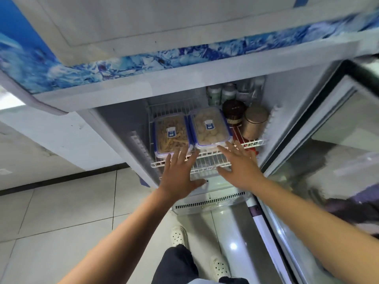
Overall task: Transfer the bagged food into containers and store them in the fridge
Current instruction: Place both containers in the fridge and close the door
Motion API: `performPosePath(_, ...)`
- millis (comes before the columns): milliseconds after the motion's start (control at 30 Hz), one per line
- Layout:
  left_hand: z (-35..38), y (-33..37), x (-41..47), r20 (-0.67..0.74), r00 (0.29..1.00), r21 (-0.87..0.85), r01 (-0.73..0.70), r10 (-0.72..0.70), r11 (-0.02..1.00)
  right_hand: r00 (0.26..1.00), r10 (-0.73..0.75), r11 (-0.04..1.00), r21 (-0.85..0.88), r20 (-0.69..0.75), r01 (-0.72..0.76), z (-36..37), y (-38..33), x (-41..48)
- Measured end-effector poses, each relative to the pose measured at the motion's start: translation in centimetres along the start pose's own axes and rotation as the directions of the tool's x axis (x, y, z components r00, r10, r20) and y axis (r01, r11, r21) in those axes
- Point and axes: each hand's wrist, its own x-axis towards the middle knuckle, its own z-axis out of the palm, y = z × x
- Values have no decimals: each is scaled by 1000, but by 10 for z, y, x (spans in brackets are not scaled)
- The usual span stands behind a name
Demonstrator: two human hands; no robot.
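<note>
Bare forearms with no sleeves in view, dark trousers [178,263], and white perforated clog-style shoes [179,235] on both feet.

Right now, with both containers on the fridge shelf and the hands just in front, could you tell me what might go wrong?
1. The left container overhangs the front of the wire shelf; a nudge from the left hand might tip it off.
2. The right container sits close to the dark jar and metal canister; pushing it sideways could knock them.
3. The glass door stands open beside the right hand, so cold air escapes.
</note>
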Motion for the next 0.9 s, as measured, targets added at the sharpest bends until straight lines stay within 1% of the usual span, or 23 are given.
performPosePath(100, -12, 27, -14, -37, 995, 73, -94, 97, 993, 995, 45, 999, -14, -88, -46, -13, 4, -42)
performPosePath(200, -18, 54, -14, 9, 973, 80, -232, 232, 969, 976, 153, 988, 20, -155, -152, -29, 10, -86)
performPosePath(267, -22, 72, -8, 57, 934, 86, -356, 353, 930, 947, 220, 975, 12, -235, -223, -40, 13, -116)
performPosePath(333, -32, 91, 2, 83, 884, 82, -467, 461, 881, 893, 312, 948, 40, -323, -317, -53, 11, -150)
performPosePath(400, -41, 114, 10, 95, 827, 49, -560, 554, 827, 824, 404, 910, 80, -398, -407, -66, 5, -186)
performPosePath(467, -50, 140, 14, 92, 753, 41, -656, 651, 753, 736, 462, 866, 73, -496, -495, -80, -6, -224)
performPosePath(500, -54, 155, 15, 84, 713, 55, -701, 696, 711, 675, 475, 843, 74, -565, -532, -87, -10, -242)
performPosePath(567, -60, 189, 15, 71, 628, 78, -778, 775, 624, 524, 492, 792, 106, -695, -602, -104, -20, -280)
performPosePath(633, -67, 226, 9, 62, 530, 86, -847, 846, 524, 366, 522, 707, 150, -771, -691, -122, -25, -317)
performPosePath(667, -71, 243, 4, 62, 481, 88, -875, 874, 476, 296, 552, 641, 170, -779, -748, -132, -25, -335)
performPosePath(733, -79, 273, -11, 52, 406, 76, -913, 913, 401, 165, 646, 464, 212, -745, -860, -152, -17, -367)
performPosePath(767, -82, 286, -19, 40, 373, 60, -927, 927, 371, 110, 701, 367, 224, -705, -903, -159, -8, -381)
performPosePath(800, -84, 298, -27, 26, 343, 41, -939, 939, 342, 75, 754, 284, 222, -652, -933, -161, 1, -392)
performPosePath(833, -85, 308, -35, 14, 316, 24, -949, 949, 315, 62, 806, 228, 212, -589, -950, -160, 9, -401)
performPosePath(867, -86, 316, -44, 3, 292, 15, -956, 956, 292, 70, 848, 201, 197, -525, -959, -155, 16, -407)
performPosePath(900, -87, 324, -52, -11, 272, 15, -962, 962, 272, 86, 873, 195, 182, -481, -964, -147, 21, -412)
